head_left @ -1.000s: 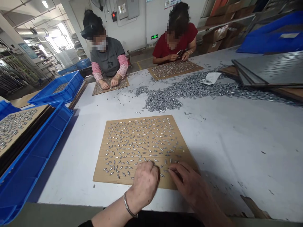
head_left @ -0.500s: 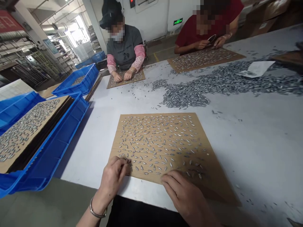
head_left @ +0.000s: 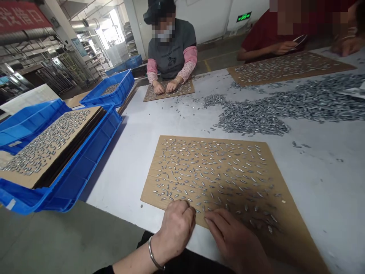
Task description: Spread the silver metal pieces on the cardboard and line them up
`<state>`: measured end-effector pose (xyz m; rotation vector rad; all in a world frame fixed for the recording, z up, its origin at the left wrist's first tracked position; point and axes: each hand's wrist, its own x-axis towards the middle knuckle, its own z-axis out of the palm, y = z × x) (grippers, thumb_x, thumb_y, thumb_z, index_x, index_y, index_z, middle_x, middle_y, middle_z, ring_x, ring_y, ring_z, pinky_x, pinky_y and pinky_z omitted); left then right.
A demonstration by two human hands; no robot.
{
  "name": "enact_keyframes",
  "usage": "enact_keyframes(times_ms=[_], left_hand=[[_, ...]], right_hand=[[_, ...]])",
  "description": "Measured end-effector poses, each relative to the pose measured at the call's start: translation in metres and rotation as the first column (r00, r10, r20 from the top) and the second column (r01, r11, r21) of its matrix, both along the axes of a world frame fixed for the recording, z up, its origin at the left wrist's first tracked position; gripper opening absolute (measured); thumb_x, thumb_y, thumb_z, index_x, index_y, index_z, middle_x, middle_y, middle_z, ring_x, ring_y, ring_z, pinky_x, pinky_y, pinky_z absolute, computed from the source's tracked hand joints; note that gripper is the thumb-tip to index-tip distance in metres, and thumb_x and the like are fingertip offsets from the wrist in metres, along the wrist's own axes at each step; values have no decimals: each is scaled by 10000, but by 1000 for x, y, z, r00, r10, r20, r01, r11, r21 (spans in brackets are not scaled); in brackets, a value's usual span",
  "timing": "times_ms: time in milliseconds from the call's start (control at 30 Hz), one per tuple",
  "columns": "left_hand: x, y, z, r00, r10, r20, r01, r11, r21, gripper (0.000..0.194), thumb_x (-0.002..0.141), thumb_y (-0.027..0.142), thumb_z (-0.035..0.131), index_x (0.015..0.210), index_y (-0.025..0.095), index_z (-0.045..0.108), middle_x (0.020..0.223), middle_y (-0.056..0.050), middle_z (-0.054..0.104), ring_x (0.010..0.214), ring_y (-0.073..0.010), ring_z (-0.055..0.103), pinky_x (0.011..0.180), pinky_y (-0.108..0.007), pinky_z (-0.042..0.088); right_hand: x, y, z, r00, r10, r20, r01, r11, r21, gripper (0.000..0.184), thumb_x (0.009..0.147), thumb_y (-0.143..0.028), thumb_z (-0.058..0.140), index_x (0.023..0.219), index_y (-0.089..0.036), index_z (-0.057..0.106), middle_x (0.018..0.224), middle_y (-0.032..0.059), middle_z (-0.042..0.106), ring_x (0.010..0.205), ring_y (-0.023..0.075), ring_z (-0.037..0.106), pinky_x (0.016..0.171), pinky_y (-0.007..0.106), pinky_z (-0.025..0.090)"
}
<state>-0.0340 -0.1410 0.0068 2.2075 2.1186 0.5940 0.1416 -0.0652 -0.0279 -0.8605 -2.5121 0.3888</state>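
A cardboard sheet lies in front of me, dotted with small spindle-shaped grey metal pieces set apart from each other. At its near edge my left hand, a metal bangle on the wrist, is closed with the fingers curled in. Whatever its fingertips hold is hidden. Close by on the right, my right hand rests low over the near edge, thumb and fingers pressed together beside a few pieces. I cannot make out what is between them.
A heap of the same metal pieces spreads across the table behind the sheet. At left, a blue crate holds stacked cardboard sheets; another blue crate stands behind. Two people work across the table over their own sheets.
My left hand has moved right along the sheet's near edge, close to my right hand. The view has turned, so most things sit differently in the picture.
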Motion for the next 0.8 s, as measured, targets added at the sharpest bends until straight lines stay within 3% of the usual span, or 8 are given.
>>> enact_keyframes(times_ms=[67,167,233,367,567,800], left_hand=[[-5,-3,4,998,-38,40,38,999,-16,234,1016,150,433,870,193,610,794,-69,630,747,-210,594,665,-337,510],[-30,-15,21,969,-41,244,35,999,32,192,1028,167,430,947,196,601,855,-77,647,793,-192,616,719,-313,534],[-55,-28,36,943,61,326,-93,992,83,145,1024,177,471,987,201,609,907,-75,660,830,-181,634,755,-298,542],[-98,-50,56,910,296,289,-344,930,129,131,1018,217,525,954,209,639,818,-21,611,714,-147,592,660,-261,486],[-112,-56,45,885,366,287,-413,902,124,199,1022,265,504,903,207,652,774,-10,586,667,-143,564,628,-256,462],[-117,-50,34,883,362,299,-402,912,84,229,1028,307,489,914,209,661,800,-23,603,693,-157,589,642,-266,472]], right_hand=[[-1,-3,0,1000,-4,-24,4,1000,15,382,1076,-286,335,963,-268,699,898,33,710,680,138,663,623,250,487],[-8,-9,5,998,47,-36,-46,999,26,401,1083,-269,312,955,-253,691,879,35,701,684,130,652,637,235,484],[-18,-13,9,997,71,-27,-71,997,5,402,1076,-221,310,930,-248,684,844,31,687,655,124,624,624,230,464],[-49,-23,18,991,132,-36,-133,990,-38,341,1057,-175,378,875,-235,660,800,17,651,658,123,613,636,240,437],[-87,-26,18,997,60,-40,-58,997,55,254,972,-65,497,839,-227,640,789,8,632,689,131,606,669,260,407],[-97,-20,12,997,12,82,-24,988,151,286,799,55,592,742,-225,600,766,3,625,627,144,554,613,294,357]])
